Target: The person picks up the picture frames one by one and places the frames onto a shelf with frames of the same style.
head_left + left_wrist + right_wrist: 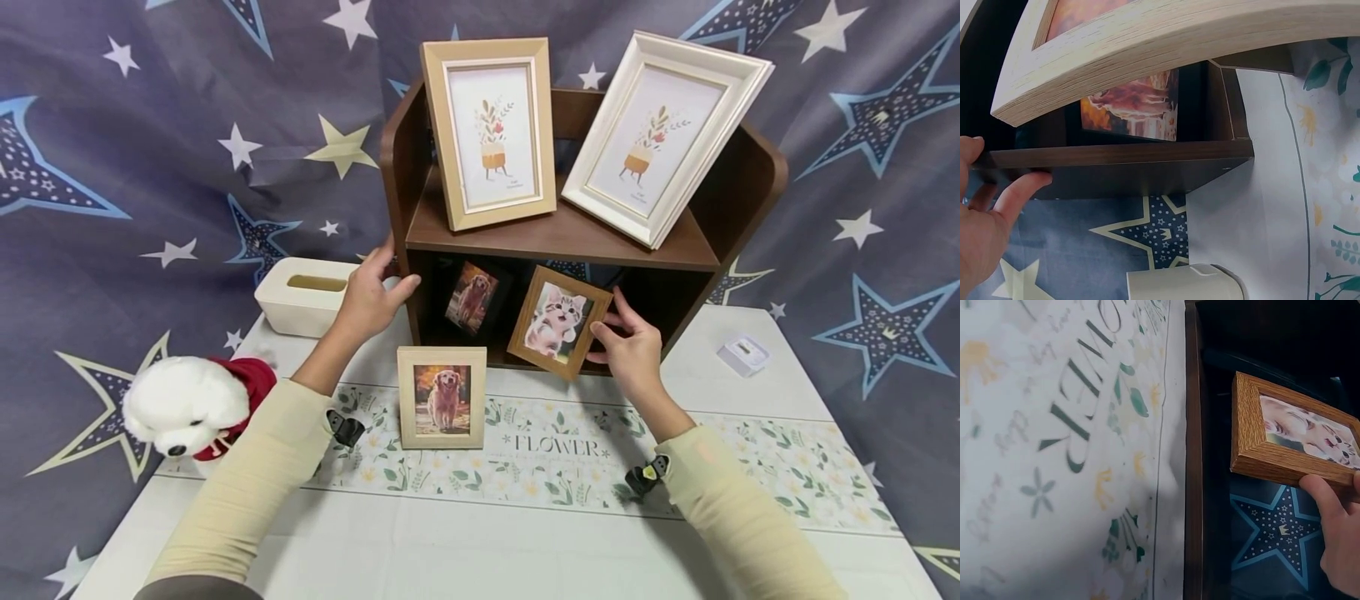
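My left hand (367,302) grips the left side panel of a dark brown two-tier shelf (637,255), thumb on one face and fingers round the other. In the left wrist view, that thumb and the fingers straddle the panel edge (1116,153). At the lower compartment's opening, my right hand (636,357) pinches the right side of a brown wooden photo frame (557,323) with a kitten picture, held tilted. Left of it, inside the compartment, is a dark photo frame (472,298) with a dog picture. A light wood photo frame (441,400), also showing a dog, stands before the shelf.
A beige picture frame (495,133) and a tilted white picture frame (667,137) stand on the upper tier. A tissue box (300,300) and a white plush dog (187,408) are at left. A small white box (744,356) lies right of the shelf.
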`<state>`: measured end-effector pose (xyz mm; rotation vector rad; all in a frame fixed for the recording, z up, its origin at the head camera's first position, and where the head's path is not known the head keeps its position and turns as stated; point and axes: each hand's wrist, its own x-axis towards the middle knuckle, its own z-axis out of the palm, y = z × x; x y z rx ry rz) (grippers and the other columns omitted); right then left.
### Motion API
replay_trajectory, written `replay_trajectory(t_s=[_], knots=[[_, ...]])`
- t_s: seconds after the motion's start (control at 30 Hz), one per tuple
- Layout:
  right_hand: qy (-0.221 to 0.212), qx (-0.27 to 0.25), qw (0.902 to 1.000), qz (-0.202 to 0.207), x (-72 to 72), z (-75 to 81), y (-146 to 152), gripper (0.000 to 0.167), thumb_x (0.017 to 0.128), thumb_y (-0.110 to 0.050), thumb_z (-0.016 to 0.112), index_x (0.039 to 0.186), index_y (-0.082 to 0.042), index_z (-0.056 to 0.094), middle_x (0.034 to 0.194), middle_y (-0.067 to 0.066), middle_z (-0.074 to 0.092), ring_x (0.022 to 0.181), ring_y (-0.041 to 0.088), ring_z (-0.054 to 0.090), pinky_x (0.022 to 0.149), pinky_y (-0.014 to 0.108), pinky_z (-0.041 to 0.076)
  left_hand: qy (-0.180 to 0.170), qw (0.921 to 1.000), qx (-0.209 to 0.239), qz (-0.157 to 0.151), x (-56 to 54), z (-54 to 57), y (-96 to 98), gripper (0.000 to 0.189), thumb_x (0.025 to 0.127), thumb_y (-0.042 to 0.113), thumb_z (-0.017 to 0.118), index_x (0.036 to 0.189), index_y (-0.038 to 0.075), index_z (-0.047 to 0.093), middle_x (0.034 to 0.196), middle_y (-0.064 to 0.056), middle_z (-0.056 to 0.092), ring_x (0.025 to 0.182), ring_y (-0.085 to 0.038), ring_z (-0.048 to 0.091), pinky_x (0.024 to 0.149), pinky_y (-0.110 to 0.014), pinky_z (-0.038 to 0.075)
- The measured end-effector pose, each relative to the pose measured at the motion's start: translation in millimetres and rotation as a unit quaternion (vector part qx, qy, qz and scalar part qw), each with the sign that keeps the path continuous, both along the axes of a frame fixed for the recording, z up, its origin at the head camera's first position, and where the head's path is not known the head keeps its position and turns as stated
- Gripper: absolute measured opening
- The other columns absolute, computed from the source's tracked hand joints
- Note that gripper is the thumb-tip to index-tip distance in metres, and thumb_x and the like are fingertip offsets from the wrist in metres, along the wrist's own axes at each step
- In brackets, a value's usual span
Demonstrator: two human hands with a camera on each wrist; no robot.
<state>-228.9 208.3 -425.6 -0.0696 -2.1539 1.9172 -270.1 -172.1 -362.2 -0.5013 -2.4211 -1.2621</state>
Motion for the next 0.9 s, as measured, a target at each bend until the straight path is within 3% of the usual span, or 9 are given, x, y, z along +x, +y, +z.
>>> replay_trajectory(t_s=[0.3,0.53,0.9], knots=[[0.002,-0.012,0.9997,-0.023,-12.7,-1.6,-2.6,0.07,0.095,-0.001,0.068,0.15,-0.038,0.047,0.106,-0.001,0.062,0.071,0.003,0.071,0.057,0.028,0.063,0.0,1.0,0.002,-0.001,-0.8,1.4,-0.1,0.076,0.094,0.006,0.07,0.16,0.01,0.032,0.137,-0.028,0.055,0.122,-0.042,0.06,0.105,-0.054,0.052],[0.004,-0.013,0.9989,-0.044,-23.7,-7.6,-5.4,0.07,0.095,-0.001,0.067,0.155,-0.028,0.045,0.11,0.002,0.062,0.066,0.005,0.07,0.054,0.027,0.062,-0.007,1.0,-0.001,0.003,0.2,2.0,-1.0,0.077,0.095,0.007,0.069,0.161,0.011,0.031,0.139,-0.028,0.054,0.125,-0.043,0.058,0.106,-0.056,0.051],[-0.002,0.009,0.9976,-0.069,-38.7,-9.8,-15.0,0.067,0.097,-0.005,0.065,0.15,-0.041,0.044,0.121,0.012,0.066,0.073,0.0,0.07,0.055,0.025,0.062,-0.013,0.9999,-0.004,0.007,2.0,2.3,0.9,0.077,0.095,0.007,0.07,0.161,0.012,0.031,0.139,-0.027,0.055,0.126,-0.042,0.058,0.107,-0.053,0.051]])
